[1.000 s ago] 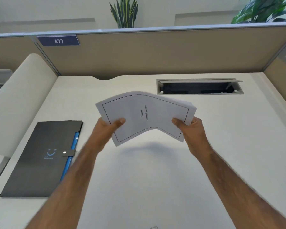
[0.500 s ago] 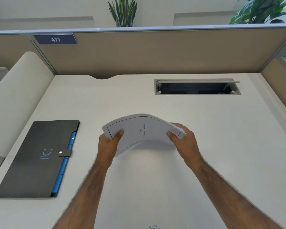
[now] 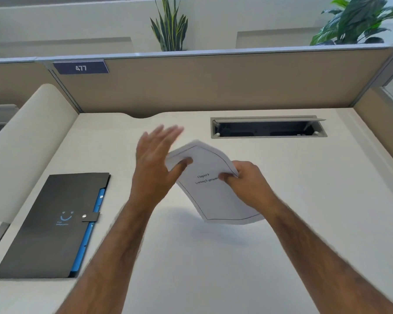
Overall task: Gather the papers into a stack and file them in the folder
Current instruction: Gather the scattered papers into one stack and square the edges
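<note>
1. Pinching a stack of papers (image 3: pixel 210 189) by its right edge, the right hand (image 3: pixel 247 182) holds it tilted and bowed above the middle of the table (image 3: pixel 236 257), thumb on the printed top sheet.
2. Fingers spread and blurred, the left hand (image 3: pixel 154 171) is open at the stack's upper left corner, its thumb on the top sheet.
3. A black folder (image 3: pixel 48 225) lies closed, strap snapped, near the table's left edge, well apart from the papers.
4. Bare tabletop stretches below the stack and to its right.
5. An open cable slot (image 3: pixel 268 127) sits near the back edge, beside the divider wall (image 3: pixel 213 85).
</note>
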A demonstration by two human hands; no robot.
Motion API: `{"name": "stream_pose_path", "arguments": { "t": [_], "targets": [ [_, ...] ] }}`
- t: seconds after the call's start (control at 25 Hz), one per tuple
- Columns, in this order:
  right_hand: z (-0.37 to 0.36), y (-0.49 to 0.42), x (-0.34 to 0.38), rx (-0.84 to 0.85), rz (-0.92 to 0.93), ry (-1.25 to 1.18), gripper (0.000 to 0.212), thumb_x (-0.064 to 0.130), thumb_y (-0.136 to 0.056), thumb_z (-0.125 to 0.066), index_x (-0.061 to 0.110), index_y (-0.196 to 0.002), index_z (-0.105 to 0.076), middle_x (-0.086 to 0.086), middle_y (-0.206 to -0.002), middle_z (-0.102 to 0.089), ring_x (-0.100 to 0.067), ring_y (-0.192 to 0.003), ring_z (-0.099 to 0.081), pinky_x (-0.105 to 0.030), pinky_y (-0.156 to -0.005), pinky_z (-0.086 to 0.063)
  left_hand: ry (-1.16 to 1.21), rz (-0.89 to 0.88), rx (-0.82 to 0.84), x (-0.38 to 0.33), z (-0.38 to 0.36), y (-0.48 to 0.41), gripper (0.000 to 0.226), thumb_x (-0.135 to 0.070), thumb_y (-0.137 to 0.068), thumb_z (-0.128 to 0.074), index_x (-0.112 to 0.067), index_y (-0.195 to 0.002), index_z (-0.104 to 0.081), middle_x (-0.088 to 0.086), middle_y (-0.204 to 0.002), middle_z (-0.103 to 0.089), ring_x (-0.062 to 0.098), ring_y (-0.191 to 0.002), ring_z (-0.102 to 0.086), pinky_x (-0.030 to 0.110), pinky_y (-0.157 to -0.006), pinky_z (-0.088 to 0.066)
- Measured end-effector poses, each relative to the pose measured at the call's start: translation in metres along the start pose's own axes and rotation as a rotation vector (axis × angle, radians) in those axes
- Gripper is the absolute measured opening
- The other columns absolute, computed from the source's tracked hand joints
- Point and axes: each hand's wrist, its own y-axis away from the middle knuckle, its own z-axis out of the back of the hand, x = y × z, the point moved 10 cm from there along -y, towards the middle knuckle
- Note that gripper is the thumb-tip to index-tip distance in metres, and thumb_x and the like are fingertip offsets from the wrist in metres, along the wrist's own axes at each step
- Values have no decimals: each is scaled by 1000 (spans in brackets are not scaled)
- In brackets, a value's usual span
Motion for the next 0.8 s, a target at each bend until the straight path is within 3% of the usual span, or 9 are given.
{"name": "stream_pose_path", "arguments": {
  "t": [0.08,0.12,0.2,0.28,0.36,0.52,0.72,0.8],
  "targets": [
    [7,4,-16,-34,-77,-288,11,18,-94,-66,13,-95,-75,-5,-91,-79,-28,-85,-74,-38,-76,-59,339,311,-174,43,7,17,88,-42,-83,-81,-22,-156,-36,-8,-158,-41,10,-148,-37,39,-124,-25],
    [7,8,-22,-28,-105,-422,12,17,-94,-68,13,-102,-76,-4,-97,-80,-26,-90,-76,-41,-82,-61,626,472,-139,60,-9,28,91,-46,-80,-82,-23,-155,-37,-4,-157,-46,10,-144,-43,43,-122,-31],
    [7,14,-27,-34,-106,-573,16,15,-93,-71,15,-108,-77,-3,-102,-80,-25,-96,-76,-43,-87,-61,999,651,60,65,-51,47,72,-46,-74,-84,-17,-135,-61,5,-135,-68,19,-124,-65,54,-110,-47],
    [9,16,-31,-71,-86,-607,14,13,-91,-74,17,-103,-78,-3,-101,-80,-25,-97,-76,-41,-87,-61,1031,670,163,56,-71,59,43,-35,-76,-82,-17,-115,-74,8,-120,-75,25,-113,-71,51,-102,-54],
    [9,16,-43,-120,-90,-578,14,11,-88,-76,22,-95,-78,-1,-99,-80,-22,-95,-75,-42,-89,-61,999,656,112,51,-74,64,19,-20,-84,-78,-22,-103,-79,3,-111,-78,20,-105,-73,39,-92,-57],
    [-14,22,-80,-43,-156,-453,23,11,-88,-74,33,-94,-76,-1,-106,-78,-23,-104,-73,-50,-97,-56,897,730,84,59,-90,86,20,-6,-91,-72,-24,-96,-78,-3,-98,-80,11,-92,-74,34,-83,-54],
    [-7,22,-87,-115,-161,-370,13,14,-96,-64,14,-105,-74,-6,-106,-77,-25,-104,-71,-42,-90,-55,901,690,22,54,-88,83,15,-7,-95,-67,-18,-101,-74,-6,-93,-80,8,-87,-73,22,-74,-56],
    [-5,19,-82,-100,-138,-376,16,12,-95,-65,15,-108,-73,-2,-106,-77,-21,-102,-72,-39,-89,-56,924,686,-14,57,-85,83,12,-9,-93,-70,-14,-103,-74,-5,-94,-80,10,-88,-74,21,-74,-57]
  ]
}}
